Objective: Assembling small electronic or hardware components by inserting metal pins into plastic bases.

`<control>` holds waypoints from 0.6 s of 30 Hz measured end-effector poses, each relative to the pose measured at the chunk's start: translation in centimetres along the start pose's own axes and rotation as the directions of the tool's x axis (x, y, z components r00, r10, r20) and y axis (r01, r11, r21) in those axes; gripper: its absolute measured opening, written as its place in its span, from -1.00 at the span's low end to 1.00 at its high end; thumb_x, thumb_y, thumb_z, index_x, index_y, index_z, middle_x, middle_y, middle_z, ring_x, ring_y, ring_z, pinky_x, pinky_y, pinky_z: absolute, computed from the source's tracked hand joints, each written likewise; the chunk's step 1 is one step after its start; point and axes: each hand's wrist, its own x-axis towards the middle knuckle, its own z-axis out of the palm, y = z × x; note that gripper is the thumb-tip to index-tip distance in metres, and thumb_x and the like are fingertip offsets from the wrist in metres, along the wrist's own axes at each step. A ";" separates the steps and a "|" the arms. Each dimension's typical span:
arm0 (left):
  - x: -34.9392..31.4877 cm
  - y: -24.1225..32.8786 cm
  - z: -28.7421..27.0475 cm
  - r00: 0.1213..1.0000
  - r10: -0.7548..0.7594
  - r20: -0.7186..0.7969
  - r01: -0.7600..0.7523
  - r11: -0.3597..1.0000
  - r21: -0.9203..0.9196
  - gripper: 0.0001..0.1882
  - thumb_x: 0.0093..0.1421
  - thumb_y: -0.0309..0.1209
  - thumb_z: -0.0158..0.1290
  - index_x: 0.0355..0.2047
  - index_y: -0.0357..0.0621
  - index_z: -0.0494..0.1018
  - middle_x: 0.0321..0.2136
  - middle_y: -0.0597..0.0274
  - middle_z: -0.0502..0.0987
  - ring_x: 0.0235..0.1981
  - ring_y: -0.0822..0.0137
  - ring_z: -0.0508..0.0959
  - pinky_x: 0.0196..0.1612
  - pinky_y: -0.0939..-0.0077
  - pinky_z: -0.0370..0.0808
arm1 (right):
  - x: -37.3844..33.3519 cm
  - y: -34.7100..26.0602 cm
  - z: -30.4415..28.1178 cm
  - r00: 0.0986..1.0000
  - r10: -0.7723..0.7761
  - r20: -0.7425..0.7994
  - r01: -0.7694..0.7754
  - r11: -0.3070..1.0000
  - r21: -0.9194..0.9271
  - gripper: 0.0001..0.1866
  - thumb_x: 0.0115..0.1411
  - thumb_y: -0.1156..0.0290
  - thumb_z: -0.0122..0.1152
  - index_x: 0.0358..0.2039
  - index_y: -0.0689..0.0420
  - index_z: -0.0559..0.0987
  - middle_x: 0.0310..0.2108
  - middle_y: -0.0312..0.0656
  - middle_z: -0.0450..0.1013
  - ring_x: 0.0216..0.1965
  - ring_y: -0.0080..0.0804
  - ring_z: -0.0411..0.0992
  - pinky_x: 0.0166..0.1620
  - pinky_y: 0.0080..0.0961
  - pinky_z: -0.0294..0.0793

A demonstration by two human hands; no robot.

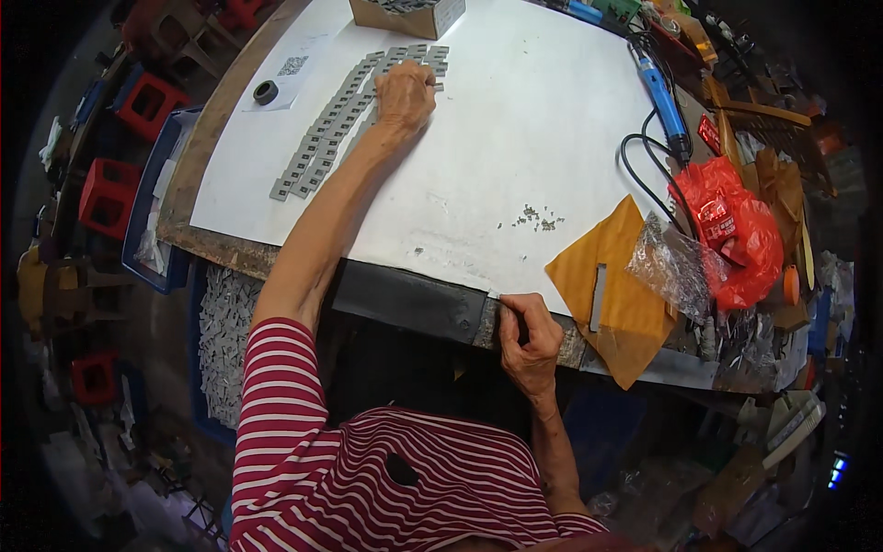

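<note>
Slanting rows of small flat grey pieces, each with a dark square mark, lie on the white-covered table. My left hand reaches over their far end, its fingers bent down and drawn together among the pieces. Whatever those fingertips hold is hidden beneath the hand. By the near table edge, my right hand is curled, thumb and forefinger bent toward each other; I cannot see what they hold. Ahead of it lies a scatter of tiny metal bits.
An open carton of grey pieces stands at the far edge. On the right are a blue corded tool, a red plastic bag and a yellow padded envelope. A black tape roll sits left. Below is a bin of grey strips.
</note>
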 end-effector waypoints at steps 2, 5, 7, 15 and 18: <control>0.4 -0.5 0.1 1.000 0.025 -0.018 -0.025 1.000 0.013 -0.94 -0.09 -0.45 0.06 -0.55 -0.04 0.51 -0.45 0.22 0.48 -0.30 0.21 0.47 -0.24 0.18 0.25 | 0.1 -0.2 -0.1 0.999 0.032 0.021 -0.032 0.999 -0.007 -0.85 -0.05 0.72 0.07 -0.41 0.28 0.44 -0.54 -0.09 0.36 -0.61 -0.26 0.36 -0.56 -0.51 0.31; 0.6 -0.4 0.3 0.999 0.020 -0.046 -0.017 0.998 0.059 -0.91 -0.11 -0.42 0.08 -0.52 -0.09 0.50 -0.49 0.25 0.50 -0.38 0.25 0.49 -0.23 0.26 0.26 | 0.2 -0.1 -0.1 1.000 0.008 0.017 -0.007 1.000 -0.018 -0.84 -0.06 0.73 0.07 -0.40 0.28 0.44 -0.53 -0.08 0.37 -0.58 -0.23 0.39 -0.53 -0.50 0.34; 0.9 -0.2 0.2 0.999 0.012 -0.030 -0.010 0.997 0.072 -0.91 -0.11 -0.43 0.08 -0.52 -0.08 0.49 -0.49 0.25 0.51 -0.37 0.26 0.48 -0.23 0.24 0.25 | 0.2 0.0 -0.1 1.000 0.007 0.019 -0.007 1.000 -0.017 -0.84 -0.06 0.73 0.07 -0.40 0.28 0.44 -0.53 -0.07 0.37 -0.57 -0.21 0.40 -0.52 -0.49 0.35; 0.7 -0.1 0.2 0.997 0.065 -0.039 -0.055 0.972 0.228 -0.91 -0.10 -0.43 0.10 -0.50 -0.02 0.49 -0.43 0.33 0.51 -0.26 0.32 0.42 -0.21 0.24 0.18 | 0.0 0.1 0.0 1.000 -0.026 0.006 0.026 1.000 -0.018 -0.86 -0.03 0.74 0.07 -0.40 0.30 0.45 -0.52 -0.11 0.38 -0.55 -0.38 0.39 -0.48 -0.61 0.34; 0.5 -0.5 0.2 0.989 0.134 -0.064 -0.111 0.953 0.283 -0.90 -0.10 -0.44 0.11 -0.50 0.00 0.49 -0.42 0.34 0.50 -0.25 0.32 0.41 -0.20 0.25 0.17 | -0.1 -0.1 0.0 0.999 -0.039 -0.004 0.038 0.999 -0.022 -0.85 -0.03 0.74 0.07 -0.40 0.30 0.45 -0.52 -0.11 0.38 -0.55 -0.37 0.39 -0.48 -0.61 0.33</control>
